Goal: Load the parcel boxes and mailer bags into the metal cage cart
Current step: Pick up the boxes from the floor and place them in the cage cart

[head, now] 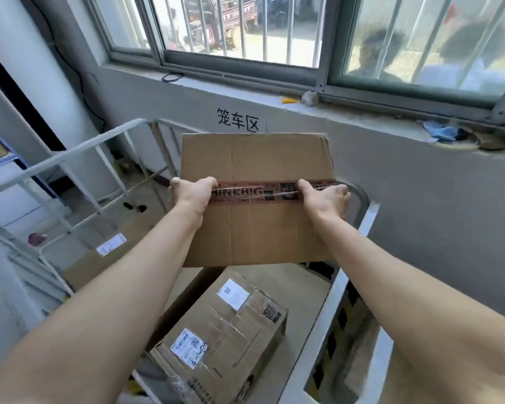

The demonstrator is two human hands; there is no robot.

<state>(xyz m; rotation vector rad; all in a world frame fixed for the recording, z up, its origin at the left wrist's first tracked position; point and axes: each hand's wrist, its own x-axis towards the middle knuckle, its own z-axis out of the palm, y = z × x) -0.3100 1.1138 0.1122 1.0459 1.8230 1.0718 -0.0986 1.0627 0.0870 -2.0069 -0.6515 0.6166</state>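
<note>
both hands, left (193,191) & right (324,196), pinch the taped box (255,199) by its sides above the cage cart (70,154), w/ 2+ boxes (225,339) already inside, more prob left.

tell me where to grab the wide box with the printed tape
Take the box by its two side edges, level with the printed tape, one hand from each side, as the left hand and right hand do now: thumbs on the broad face, fingers curled round the edges. The face is broad, so a single hand would likely let it tip.
</note>
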